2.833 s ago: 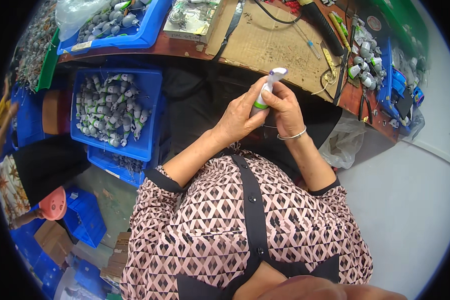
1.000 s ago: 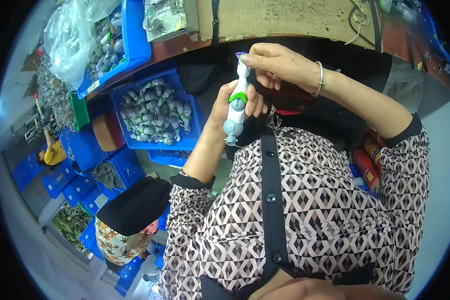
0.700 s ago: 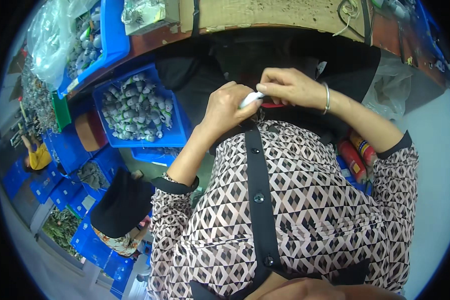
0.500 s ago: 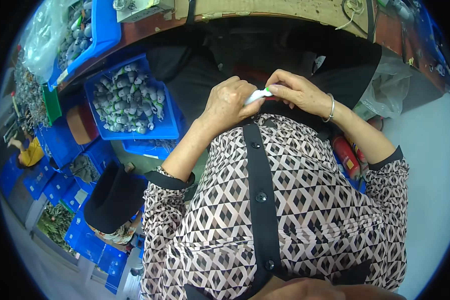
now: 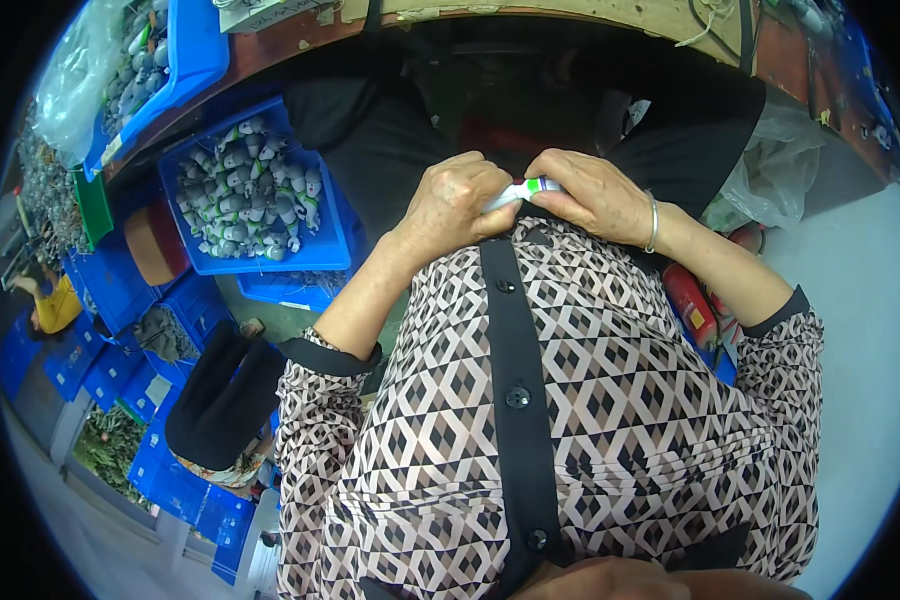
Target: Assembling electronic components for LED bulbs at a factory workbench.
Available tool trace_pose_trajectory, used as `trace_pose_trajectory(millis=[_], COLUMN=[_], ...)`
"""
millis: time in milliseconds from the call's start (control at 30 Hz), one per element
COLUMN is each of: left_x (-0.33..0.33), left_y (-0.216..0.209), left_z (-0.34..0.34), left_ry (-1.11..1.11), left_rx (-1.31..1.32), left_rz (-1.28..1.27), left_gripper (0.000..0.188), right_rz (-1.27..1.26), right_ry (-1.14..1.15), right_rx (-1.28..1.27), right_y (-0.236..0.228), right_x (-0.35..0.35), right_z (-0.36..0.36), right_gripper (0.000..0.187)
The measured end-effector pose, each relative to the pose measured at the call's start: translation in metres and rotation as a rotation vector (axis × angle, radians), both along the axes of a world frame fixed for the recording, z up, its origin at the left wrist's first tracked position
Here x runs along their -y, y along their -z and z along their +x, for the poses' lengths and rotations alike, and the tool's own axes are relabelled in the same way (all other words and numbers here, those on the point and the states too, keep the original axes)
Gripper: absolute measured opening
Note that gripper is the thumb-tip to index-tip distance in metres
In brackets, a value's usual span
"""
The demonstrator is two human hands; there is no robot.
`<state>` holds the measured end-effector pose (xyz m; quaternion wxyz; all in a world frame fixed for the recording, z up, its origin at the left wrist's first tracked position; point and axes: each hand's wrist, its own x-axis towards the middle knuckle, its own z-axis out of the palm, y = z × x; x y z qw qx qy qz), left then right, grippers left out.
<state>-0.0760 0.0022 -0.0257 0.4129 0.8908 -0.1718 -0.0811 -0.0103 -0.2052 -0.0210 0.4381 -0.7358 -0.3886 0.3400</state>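
Note:
Between my hands, in front of my waist, is a small white piece with a green band [image 5: 507,196] and a dark ring near its right end. My left hand [image 5: 455,203] is closed around its white left part, the fingers curled over it. With thumb and fingers, my right hand [image 5: 595,203] pinches the right end beside the green band. The palms hide part of the piece, so its exact kind does not show.
At my left a blue bin [image 5: 270,264] holds many grey and white pieces with green bands. Another blue bin [image 5: 198,45] sits on the bench [image 5: 450,14]. A red fire extinguisher [image 5: 688,308] stands at my right. Co-workers sit far left.
My right hand has shifted its grip along the piece and turned palm down, baring more of the green band and the dark ring. My left hand still grips the other end.

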Motion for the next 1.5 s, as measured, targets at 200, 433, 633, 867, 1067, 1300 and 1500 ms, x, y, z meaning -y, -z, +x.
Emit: trace_pose_trajectory(millis=[200, 433, 633, 867, 1067, 1300, 1500], left_x=[0.000, 0.001, 0.005, -0.001, -0.007, -0.028, -0.017], left_y=[0.000, 0.002, 0.009, 0.011, 0.004, 0.009, 0.011], left_z=[-0.003, -0.002, -0.004, 0.000, 0.002, 0.015, 0.016], left_ry=[-0.019, -0.062, -0.080, -0.069, -0.034, -0.209, -0.297], left_rx=[-0.024, 0.037, 0.103, 0.186, 0.090, -0.804, -0.825], left_rz=[0.011, 0.079, 0.036, 0.037, 0.041, -0.998, -1.445], left_gripper=[0.014, 0.015, 0.014, 0.012, 0.013, 0.048, 0.045], right_rz=[0.035, -0.047, 0.076, 0.006, 0.135, 0.163, 0.085], right_ry=[-0.002, 0.090, 0.109, 0.116, 0.136, 0.187, 0.229], right_rx=[0.024, -0.095, 0.042, -0.015, 0.038, -0.789, -0.820], right_y=[0.010, 0.009, 0.022, 0.020, 0.015, -0.010, -0.021], right_x=[0.002, -0.007, -0.005, -0.013, -0.015, -0.070, -0.085], right_z=[0.000, -0.002, -0.006, -0.004, 0.004, 0.052, 0.062], right_gripper=[0.023, 0.027, 0.028, 0.026, 0.024, 0.037, 0.040])
